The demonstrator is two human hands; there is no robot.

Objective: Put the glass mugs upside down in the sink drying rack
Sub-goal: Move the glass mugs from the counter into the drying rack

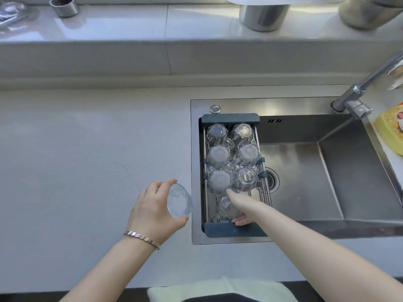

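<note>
A drying rack with dark end bars spans the left part of the steel sink. Several glass mugs stand upside down in it in two rows. My right hand reaches into the near end of the rack and grips another glass mug, bottom up, partly hidden by my fingers. My left hand hovers over the counter just left of the sink, holding a further glass mug tilted on its side.
A tap arches over the sink's right back corner. A yellow bottle lies at the right edge. Metal pots and a small tin stand on the raised ledge behind. Pale counter stretches left.
</note>
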